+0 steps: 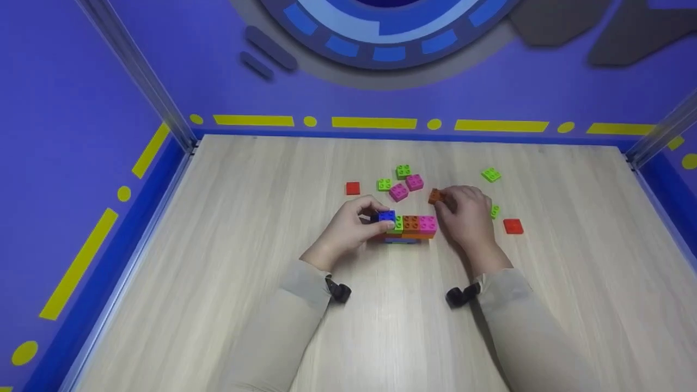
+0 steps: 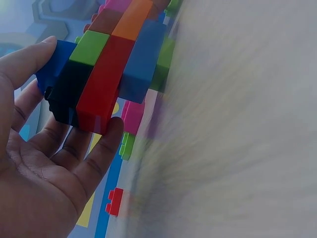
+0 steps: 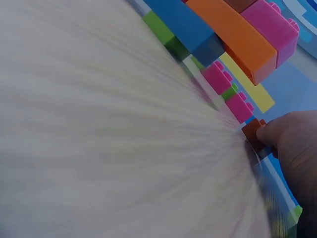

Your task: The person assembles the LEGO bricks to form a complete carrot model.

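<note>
My left hand [image 1: 347,227] grips the left end of a layered toy brick structure [image 1: 411,224], its thumb and fingers at a blue brick [image 1: 386,216] on top. In the left wrist view, black [image 2: 69,91], green and brown bricks form a row above a long red brick [image 2: 105,82] and an orange brick [image 2: 132,20]. Lower down are a blue brick [image 2: 143,62] and a green brick [image 2: 162,64]. To the right of the structure, my right hand [image 1: 467,216] pinches a loose brown brick [image 1: 434,196] at the tabletop.
Behind the structure lie pink bricks [image 1: 398,192], green bricks [image 1: 403,171] and a flat red brick [image 1: 353,188]. Right of my right hand are another red brick [image 1: 513,226] and green bricks [image 1: 491,174]. Blue panels [image 1: 370,103] wall the table [image 1: 261,179] at the back and sides.
</note>
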The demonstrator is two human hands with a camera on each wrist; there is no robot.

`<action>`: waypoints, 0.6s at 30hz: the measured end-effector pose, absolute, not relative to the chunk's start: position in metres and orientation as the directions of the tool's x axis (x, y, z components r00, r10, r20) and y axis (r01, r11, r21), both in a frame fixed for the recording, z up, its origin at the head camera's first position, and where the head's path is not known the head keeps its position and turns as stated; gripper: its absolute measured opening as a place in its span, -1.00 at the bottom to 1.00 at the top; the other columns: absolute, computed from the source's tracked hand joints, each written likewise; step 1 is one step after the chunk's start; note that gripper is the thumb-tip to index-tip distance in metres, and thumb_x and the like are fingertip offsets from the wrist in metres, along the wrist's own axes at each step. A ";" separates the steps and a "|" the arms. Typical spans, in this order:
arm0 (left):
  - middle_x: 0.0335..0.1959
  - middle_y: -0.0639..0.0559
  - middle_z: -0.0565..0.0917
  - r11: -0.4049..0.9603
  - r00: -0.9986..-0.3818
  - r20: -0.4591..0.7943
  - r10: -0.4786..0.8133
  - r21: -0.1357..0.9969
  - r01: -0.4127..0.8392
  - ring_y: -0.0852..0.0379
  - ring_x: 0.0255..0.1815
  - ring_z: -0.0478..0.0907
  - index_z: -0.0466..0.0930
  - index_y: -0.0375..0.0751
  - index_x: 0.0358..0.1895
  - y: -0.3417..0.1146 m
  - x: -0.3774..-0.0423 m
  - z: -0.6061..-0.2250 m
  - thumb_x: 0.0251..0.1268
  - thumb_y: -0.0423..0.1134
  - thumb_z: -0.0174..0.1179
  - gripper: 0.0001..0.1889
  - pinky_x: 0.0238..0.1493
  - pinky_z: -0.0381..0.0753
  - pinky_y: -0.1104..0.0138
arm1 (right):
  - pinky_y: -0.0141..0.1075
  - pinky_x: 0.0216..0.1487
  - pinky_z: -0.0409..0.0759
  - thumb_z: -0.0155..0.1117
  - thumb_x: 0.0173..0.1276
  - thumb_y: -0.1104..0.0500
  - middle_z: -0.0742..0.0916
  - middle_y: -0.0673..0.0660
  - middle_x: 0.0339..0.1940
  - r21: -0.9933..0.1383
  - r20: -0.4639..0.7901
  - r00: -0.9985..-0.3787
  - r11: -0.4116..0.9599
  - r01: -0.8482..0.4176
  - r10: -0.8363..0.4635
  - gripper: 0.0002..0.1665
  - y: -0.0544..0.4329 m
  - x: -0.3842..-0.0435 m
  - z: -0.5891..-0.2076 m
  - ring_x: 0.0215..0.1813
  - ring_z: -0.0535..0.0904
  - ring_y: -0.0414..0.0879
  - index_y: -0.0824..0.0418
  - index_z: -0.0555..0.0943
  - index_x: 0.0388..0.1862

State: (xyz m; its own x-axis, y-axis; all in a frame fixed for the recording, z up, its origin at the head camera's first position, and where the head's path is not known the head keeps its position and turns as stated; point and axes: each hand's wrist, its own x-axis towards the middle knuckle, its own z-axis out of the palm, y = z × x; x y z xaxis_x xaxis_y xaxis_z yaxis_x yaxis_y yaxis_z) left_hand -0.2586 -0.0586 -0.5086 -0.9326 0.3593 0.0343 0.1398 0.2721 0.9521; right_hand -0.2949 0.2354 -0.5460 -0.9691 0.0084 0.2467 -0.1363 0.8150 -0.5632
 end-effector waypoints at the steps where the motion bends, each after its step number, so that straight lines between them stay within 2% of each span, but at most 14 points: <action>1: 0.18 -0.04 0.79 0.272 -0.932 0.034 0.360 0.952 0.140 0.04 0.15 0.71 0.78 -0.09 0.15 -0.059 -0.259 -0.509 0.50 -0.15 0.55 -0.72 0.26 0.72 0.16 | 0.23 0.62 0.37 0.44 0.65 0.11 0.82 0.27 0.32 -0.576 0.247 -0.969 0.806 -0.133 0.017 -0.65 0.235 -0.294 -0.546 0.52 0.59 0.27 0.21 0.76 0.29; 4: 0.18 -0.04 0.79 0.271 -0.931 0.039 0.364 0.952 0.146 0.03 0.15 0.71 0.77 -0.09 0.15 -0.059 -0.258 -0.509 0.51 -0.15 0.55 -0.72 0.28 0.72 0.15 | 0.20 0.60 0.50 0.46 0.62 0.14 0.82 0.26 0.26 -0.647 0.246 -0.968 0.751 -0.128 0.047 -0.68 0.234 -0.292 -0.546 0.43 0.66 0.25 0.21 0.76 0.25; 8: 0.18 -0.03 0.80 0.274 -0.930 0.044 0.364 0.949 0.153 0.03 0.16 0.71 0.78 -0.06 0.15 -0.060 -0.258 -0.510 0.51 -0.15 0.55 -0.73 0.30 0.73 0.11 | 0.14 0.51 0.69 0.49 0.60 0.15 0.78 0.24 0.25 -0.765 0.238 -0.967 0.631 -0.128 0.092 -0.62 0.232 -0.289 -0.546 0.37 0.74 0.22 0.22 0.74 0.29; 12: 0.18 0.00 0.80 0.275 -0.932 0.040 0.359 0.950 0.146 0.03 0.17 0.70 0.78 -0.02 0.15 -0.060 -0.258 -0.511 0.51 -0.13 0.55 -0.73 0.31 0.73 0.10 | 0.09 0.48 0.73 0.52 0.58 0.16 0.75 0.23 0.29 -0.835 0.263 -0.957 0.525 -0.165 0.118 -0.55 0.231 -0.287 -0.545 0.33 0.74 0.16 0.25 0.74 0.36; 18: 0.19 -0.01 0.79 0.281 -0.931 0.029 0.363 0.950 0.139 -0.01 0.18 0.71 0.77 -0.01 0.16 -0.059 -0.258 -0.510 0.51 -0.12 0.55 -0.72 0.32 0.74 0.11 | -0.27 0.40 0.70 0.52 0.55 0.29 0.75 0.09 0.22 -0.910 0.311 -0.944 0.319 -0.264 0.106 -0.64 0.232 -0.282 -0.546 0.23 0.66 -0.11 0.26 0.81 0.28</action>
State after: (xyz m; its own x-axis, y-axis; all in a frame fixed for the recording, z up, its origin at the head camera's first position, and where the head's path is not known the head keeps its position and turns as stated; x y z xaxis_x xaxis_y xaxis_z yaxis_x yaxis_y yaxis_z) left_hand -0.2581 -0.0587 -0.5097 -0.9314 0.3627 0.0289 0.1387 0.2806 0.9497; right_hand -0.2817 0.2319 -0.5461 -0.9444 0.1058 0.3112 -0.2641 0.3191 -0.9102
